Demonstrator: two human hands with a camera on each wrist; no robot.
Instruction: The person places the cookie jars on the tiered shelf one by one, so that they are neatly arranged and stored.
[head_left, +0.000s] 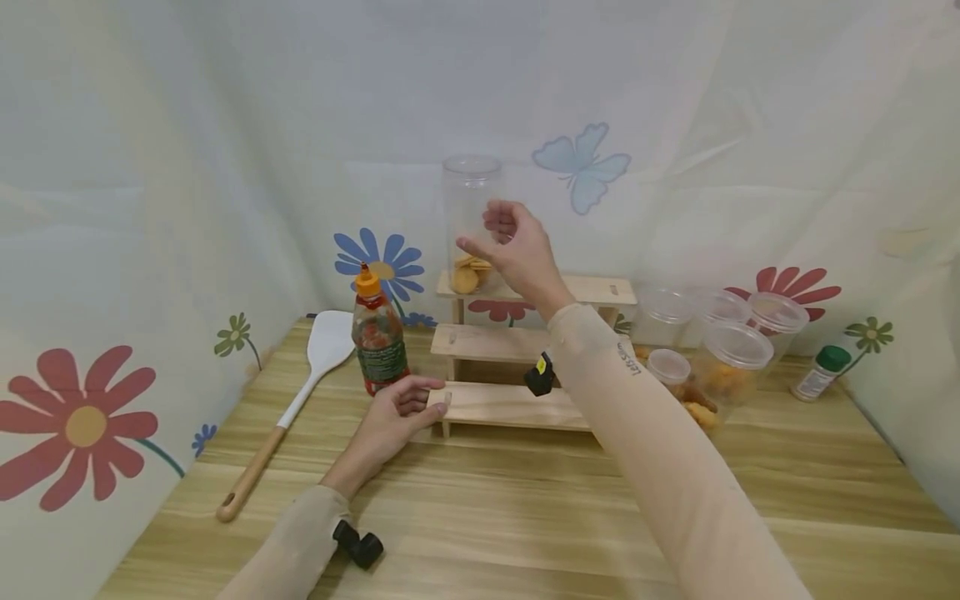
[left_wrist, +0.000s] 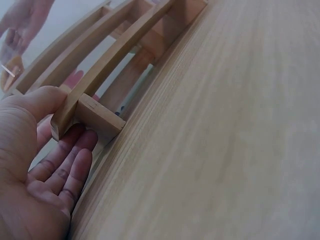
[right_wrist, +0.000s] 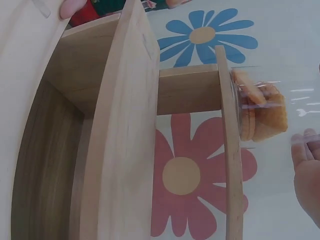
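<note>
A clear jar [head_left: 472, 200] with round biscuits [right_wrist: 265, 112] at its bottom stands upright at the left end of the top step of a three-tier wooden rack [head_left: 510, 406]. My right hand [head_left: 517, 246] is beside the jar, thumb and fingers spread apart with a gap between them. In the right wrist view, its fingertips [right_wrist: 302, 150] show close to the jar wall. My left hand [head_left: 393, 417] grips the left end of the rack's lowest step. The left wrist view has its thumb at the board and its other fingers [left_wrist: 75, 170] under the end.
Left of the rack stands a red sauce bottle [head_left: 378, 342] with an orange cap, beside a white spatula [head_left: 326, 346] with a wooden handle. Several lidded clear jars [head_left: 738, 346] crowd the right side. A green-capped shaker [head_left: 821, 375] stands farther right. Flowered cloth [head_left: 225, 167] hangs behind.
</note>
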